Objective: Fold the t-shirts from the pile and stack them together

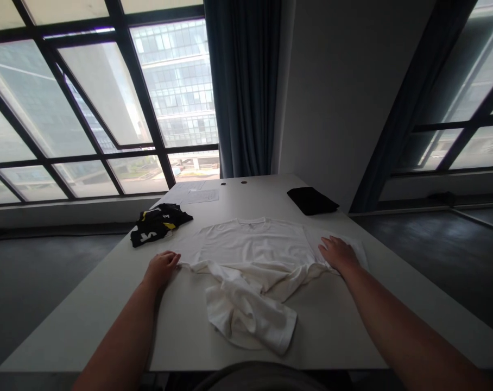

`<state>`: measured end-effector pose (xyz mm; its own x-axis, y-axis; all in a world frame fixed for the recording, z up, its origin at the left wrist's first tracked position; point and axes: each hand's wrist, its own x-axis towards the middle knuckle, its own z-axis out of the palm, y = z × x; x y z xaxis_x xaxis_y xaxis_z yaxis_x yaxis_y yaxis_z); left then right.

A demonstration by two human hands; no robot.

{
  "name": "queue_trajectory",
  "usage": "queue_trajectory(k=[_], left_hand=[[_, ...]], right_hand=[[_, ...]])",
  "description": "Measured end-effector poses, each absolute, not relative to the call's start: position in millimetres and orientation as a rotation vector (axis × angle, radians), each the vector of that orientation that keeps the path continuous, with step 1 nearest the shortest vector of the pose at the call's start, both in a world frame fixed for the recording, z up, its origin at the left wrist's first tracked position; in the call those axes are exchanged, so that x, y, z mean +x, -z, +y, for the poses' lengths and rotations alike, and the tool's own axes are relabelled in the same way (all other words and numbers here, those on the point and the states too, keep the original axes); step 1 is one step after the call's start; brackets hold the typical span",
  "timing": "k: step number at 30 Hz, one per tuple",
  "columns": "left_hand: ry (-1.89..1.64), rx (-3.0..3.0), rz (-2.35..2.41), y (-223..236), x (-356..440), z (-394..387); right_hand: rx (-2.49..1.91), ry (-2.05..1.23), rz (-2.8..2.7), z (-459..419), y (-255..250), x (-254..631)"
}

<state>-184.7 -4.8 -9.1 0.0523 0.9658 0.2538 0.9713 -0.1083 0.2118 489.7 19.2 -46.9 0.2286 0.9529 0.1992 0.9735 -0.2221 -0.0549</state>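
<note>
A white T-shirt [252,250] lies on the white table [87,320], its collar toward the window and its lower half bunched up near me. My left hand [162,266] rests at the end of the shirt's left sleeve, its fingers curled and pinching the cloth edge. My right hand [338,253] lies flat with fingers stretched out on the shirt's right sleeve, pressing it against the table.
A crumpled black garment with yellow and white print [159,222] lies at the left of the table. A folded black cloth [312,200] sits at the far right. Sheets of paper [197,193] lie at the far edge, below large windows and a dark curtain.
</note>
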Motion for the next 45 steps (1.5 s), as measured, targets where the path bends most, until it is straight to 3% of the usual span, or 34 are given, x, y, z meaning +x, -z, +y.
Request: queue_trajectory(k=[9,16,26,32,45], left_hand=[[0.29,-1.775,-2.298,-3.5,-163.0,-40.3],[0.519,-2.47,-1.763,6.2,-125.8,-40.1],[0.648,-2.552,-1.884,10.9,-131.2,-45.7],[0.619,-2.715,-1.705,10.8,-111.0,-52.2],[0.582,-2.647,-1.743,33.1,-79.9,-43.4]], right_hand=[[-1.752,0.138,-1.999,-18.1,21.4,440.0],[-1.256,-0.015,-2.158,-55.9,3.5,392.9],[-1.344,-0.199,-2.22,-81.7,4.8,375.2],[-1.347,-0.273,-2.274,-84.5,1.0,375.3],[-1.54,-0.259,-2.4,-82.0,13.3,366.5]])
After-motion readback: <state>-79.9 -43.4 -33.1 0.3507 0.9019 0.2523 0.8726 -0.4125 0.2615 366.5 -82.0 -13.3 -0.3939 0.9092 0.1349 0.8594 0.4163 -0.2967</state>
